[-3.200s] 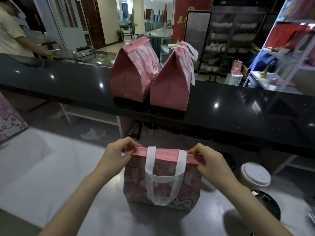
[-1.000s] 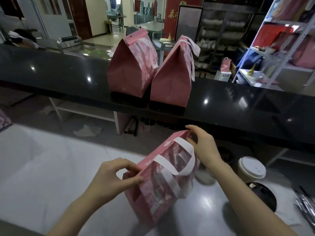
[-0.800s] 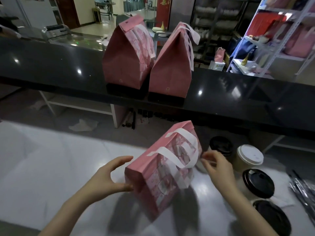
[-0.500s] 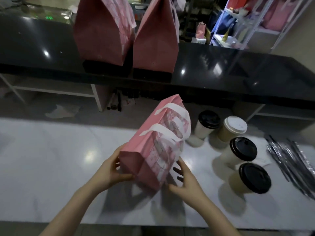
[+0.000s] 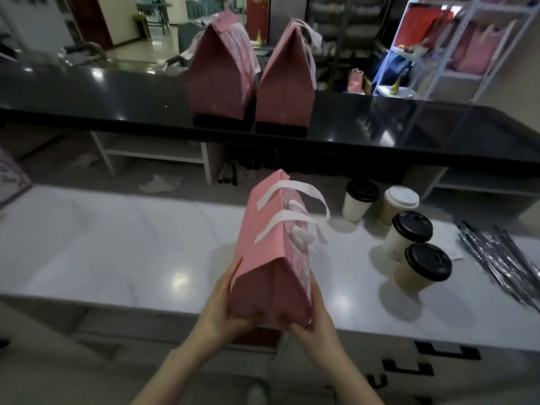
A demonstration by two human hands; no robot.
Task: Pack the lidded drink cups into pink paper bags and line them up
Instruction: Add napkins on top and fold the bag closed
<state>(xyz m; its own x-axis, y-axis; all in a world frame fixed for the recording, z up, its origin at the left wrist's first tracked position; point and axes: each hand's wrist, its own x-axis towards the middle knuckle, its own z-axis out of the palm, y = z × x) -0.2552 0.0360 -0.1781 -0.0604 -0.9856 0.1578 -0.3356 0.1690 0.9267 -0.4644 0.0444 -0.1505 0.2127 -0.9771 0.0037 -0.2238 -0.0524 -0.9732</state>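
A closed pink paper bag [image 5: 273, 252] with white handles is lifted off the white counter [image 5: 117, 244], its narrow end toward me. My left hand [image 5: 223, 311] grips its bottom left side and my right hand [image 5: 314, 320] grips its bottom right side. Two closed pink bags [image 5: 219, 74] [image 5: 287, 83] stand side by side on the black raised counter [image 5: 409, 127]. Several lidded cups stand to the right: a black-lidded one [image 5: 361, 200], a white-lidded one [image 5: 399, 204], and two more with black lids [image 5: 409, 233] [image 5: 422, 268].
Silver wrapped straws [image 5: 502, 261] lie at the right end of the white counter. Part of a flat pink bag [image 5: 11, 176] shows at the left edge. Metal shelves [image 5: 455, 45] with pink and red bags stand behind the black counter. Drawer handles [image 5: 447, 350] sit below the counter edge.
The bag was folded shut on the counter, then tipped, turned end-on and lifted. Both hands moved from its top fold down to its base. The camera tilted up again.
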